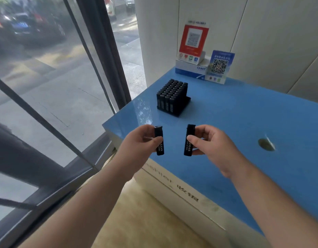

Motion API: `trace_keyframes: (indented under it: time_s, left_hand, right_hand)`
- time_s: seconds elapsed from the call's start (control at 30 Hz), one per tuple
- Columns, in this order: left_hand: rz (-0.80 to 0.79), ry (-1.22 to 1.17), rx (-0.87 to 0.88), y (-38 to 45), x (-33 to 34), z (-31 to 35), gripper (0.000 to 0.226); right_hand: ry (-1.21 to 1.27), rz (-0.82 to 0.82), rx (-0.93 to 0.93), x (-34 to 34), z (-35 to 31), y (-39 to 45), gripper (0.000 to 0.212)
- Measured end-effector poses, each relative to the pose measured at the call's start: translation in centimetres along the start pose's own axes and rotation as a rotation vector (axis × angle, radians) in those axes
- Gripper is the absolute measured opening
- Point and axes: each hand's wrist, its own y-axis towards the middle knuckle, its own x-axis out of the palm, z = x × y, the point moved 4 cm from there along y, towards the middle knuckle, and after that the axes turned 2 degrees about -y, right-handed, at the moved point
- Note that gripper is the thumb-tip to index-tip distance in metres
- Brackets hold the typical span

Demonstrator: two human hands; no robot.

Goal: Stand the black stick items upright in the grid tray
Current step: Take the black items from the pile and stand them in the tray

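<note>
Blue tabletop (244, 113) by window; grid tray (184, 109) nearly full; left hand (136, 145), right hand (213, 147) each pinching black stick.

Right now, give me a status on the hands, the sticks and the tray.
Left hand holds one stick, right hand another, both upright. Tray nearly full on the blue table, right-hand slots open. Nothing in the way.

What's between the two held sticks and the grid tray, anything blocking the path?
Nothing visible. The left hand and right hand each hold a black stick above the blue table; only bare tabletop lies before the grid tray.
</note>
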Motion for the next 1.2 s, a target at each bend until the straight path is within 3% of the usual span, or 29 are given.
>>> trace_keyframes:
  time_s: [0.23,0.43,0.6,0.83,1.1,1.2]
  left_hand:
    - [-0.040,-0.034,0.030,3.5,-4.7,-0.1,0.016]
    - [-0.098,-0.051,0.096,9.0,-4.0,1.1,0.014]
    - [-0.147,0.106,0.216,14.7,-3.7,3.4,0.008]
    - [-0.178,0.198,0.264,22.1,-1.2,6.8,0.010]
    - [-0.435,0.414,0.568,30.5,5.5,9.4,0.016]
    - [-0.528,0.530,0.605,33.4,7.6,8.8,0.012]
  right_hand:
    - [-0.063,0.013,-0.010,4.9,-0.6,2.1,0.003]
    - [-0.123,0.087,-0.066,4.0,-0.1,5.6,0.016]
    - [-0.121,0.146,-0.087,2.5,-0.3,10.2,0.005]
    - [-0.114,0.266,-0.039,0.3,-1.4,13.7,0.005]
    - [-0.085,0.462,0.018,-1.5,-1.1,15.2,0.006]
    - [-0.064,0.546,0.025,-1.5,-0.7,15.5,0.024]
